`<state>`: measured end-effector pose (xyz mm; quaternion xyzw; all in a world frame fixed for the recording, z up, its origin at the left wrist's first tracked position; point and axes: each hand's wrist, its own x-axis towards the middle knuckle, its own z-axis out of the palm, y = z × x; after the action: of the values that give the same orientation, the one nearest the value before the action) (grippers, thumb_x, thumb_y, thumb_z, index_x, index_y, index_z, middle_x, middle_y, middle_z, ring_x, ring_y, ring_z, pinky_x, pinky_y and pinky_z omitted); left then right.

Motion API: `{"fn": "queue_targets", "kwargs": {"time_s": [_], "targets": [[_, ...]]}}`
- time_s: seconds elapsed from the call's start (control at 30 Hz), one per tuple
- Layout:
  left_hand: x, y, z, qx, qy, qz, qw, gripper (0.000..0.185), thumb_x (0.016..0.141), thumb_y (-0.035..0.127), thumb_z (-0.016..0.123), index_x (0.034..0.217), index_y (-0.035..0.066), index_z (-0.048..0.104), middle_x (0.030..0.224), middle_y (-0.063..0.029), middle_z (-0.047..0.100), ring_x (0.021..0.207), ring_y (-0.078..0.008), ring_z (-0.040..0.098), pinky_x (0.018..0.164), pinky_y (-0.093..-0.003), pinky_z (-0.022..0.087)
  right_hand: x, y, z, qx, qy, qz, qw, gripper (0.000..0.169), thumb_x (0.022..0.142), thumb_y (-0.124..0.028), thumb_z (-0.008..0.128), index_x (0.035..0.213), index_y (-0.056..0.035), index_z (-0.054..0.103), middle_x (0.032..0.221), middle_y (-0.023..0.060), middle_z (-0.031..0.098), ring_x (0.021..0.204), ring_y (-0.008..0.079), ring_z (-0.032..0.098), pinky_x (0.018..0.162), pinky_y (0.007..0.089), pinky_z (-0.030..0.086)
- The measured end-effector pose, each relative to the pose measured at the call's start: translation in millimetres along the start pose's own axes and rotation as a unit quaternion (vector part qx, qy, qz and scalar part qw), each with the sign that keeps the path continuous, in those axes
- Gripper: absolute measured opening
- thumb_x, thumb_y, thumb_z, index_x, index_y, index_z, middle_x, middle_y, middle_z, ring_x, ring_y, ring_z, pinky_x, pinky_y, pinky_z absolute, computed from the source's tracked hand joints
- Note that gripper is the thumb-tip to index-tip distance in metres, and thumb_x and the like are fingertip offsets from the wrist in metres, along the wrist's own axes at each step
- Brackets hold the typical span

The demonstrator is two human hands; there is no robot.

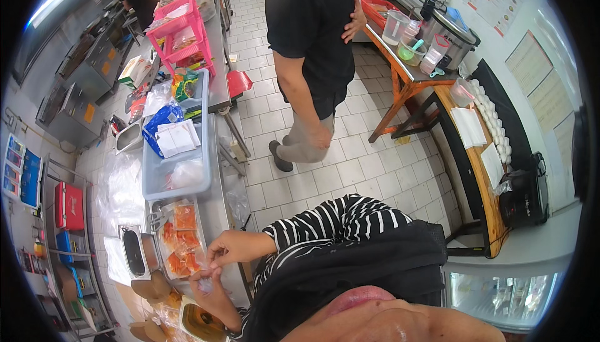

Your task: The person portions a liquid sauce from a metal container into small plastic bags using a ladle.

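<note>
My right hand (241, 249) reaches across from a striped sleeve, fingertips pinched together beside my left hand. My left hand (213, 295) has its fingers curled around a small clear plastic bag (205, 286), with thumb and finger meeting close to the right fingertips. What the bag holds is hard to make out. Just beyond the hands, a tray (197, 206) carries several clear packets of orange food (185, 218), with metal tongs (154, 220) at its corner. Below my left hand stands a metal container (186, 302) of brownish liquid.
A steel table (224, 166) bears a blue plastic tub (209, 154) with papers and bags, and a pink tiered rack (205, 44). A metal pan (149, 262) stands beyond the food tray. Another person (309, 28) stands on the tiled floor. Rice cookers (450, 37) are at the right.
</note>
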<state>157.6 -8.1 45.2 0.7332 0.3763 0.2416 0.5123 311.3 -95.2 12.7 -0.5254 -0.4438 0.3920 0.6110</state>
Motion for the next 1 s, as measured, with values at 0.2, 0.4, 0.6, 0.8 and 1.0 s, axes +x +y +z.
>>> {"fn": "queue_targets", "kwargs": {"time_s": [0.2, 0.4, 0.6, 0.8, 1.0], "targets": [[0.0, -19.9, -4.2, -0.198, -0.028, -0.094, 0.975, 0.021, 0.097, 0.024, 0.063, 0.106, 0.007, 0.055, 0.087, -0.0024, 0.055, 0.061, -0.0054, 0.047, 0.039, -0.0169, 0.029, 6.1, 25.6, 0.7, 0.136, -0.083, 0.061, 0.985, 0.022, 0.096, -0.019, 0.065, 0.108, -0.0012, 0.066, 0.095, 0.0014, 0.067, 0.088, 0.0086, 0.06, 0.084, 0.0263, 0.049], [0.0, -51.2, -25.7, -0.496, -0.265, -0.2, 0.802, 0.021, 0.096, 0.022, 0.061, 0.11, 0.01, 0.051, 0.089, -0.0035, 0.051, 0.063, -0.007, 0.044, 0.043, -0.0151, 0.028, 3.2, 14.1, -3.8, 0.417, -0.098, 0.162, 0.889, 0.028, 0.097, -0.02, 0.062, 0.12, -0.0045, 0.055, 0.093, -0.0016, 0.059, 0.079, 0.0077, 0.055, 0.074, 0.0259, 0.048], [0.7, -12.8, -14.2, -0.212, -0.069, -0.131, 0.966, 0.018, 0.091, 0.012, 0.062, 0.104, 0.007, 0.05, 0.087, -0.0055, 0.046, 0.075, -0.0092, 0.045, 0.059, -0.0188, 0.037, 15.3, 15.9, 0.4, 0.229, -0.057, 0.053, 0.97, 0.037, 0.092, -0.03, 0.07, 0.113, -0.0083, 0.048, 0.09, -0.0024, 0.056, 0.077, 0.0088, 0.049, 0.071, 0.0268, 0.042], [9.6, -50.2, -15.1, 0.031, 0.117, 0.113, 0.986, 0.025, 0.081, 0.001, 0.065, 0.102, 0.002, 0.052, 0.089, -0.0047, 0.046, 0.084, -0.0223, 0.047, 0.087, -0.0338, 0.04, 7.8, -7.6, 4.8, -0.057, -0.06, -0.016, 0.996, 0.051, 0.079, -0.02, 0.077, 0.116, -0.0045, 0.045, 0.08, 0.0055, 0.057, 0.074, 0.0195, 0.053, 0.074, 0.0314, 0.045], [0.5, -32.7, -5.3, 0.077, 0.055, 0.182, 0.979, 0.019, 0.079, -0.006, 0.061, 0.097, -0.001, 0.06, 0.092, -0.0091, 0.051, 0.081, -0.0234, 0.052, 0.079, -0.034, 0.045, 23.2, 1.6, 4.0, -0.383, 0.107, -0.238, 0.886, 0.037, 0.072, -0.017, 0.074, 0.104, -0.0064, 0.056, 0.082, 0.0052, 0.06, 0.095, 0.0273, 0.054, 0.088, 0.0391, 0.045]]}}
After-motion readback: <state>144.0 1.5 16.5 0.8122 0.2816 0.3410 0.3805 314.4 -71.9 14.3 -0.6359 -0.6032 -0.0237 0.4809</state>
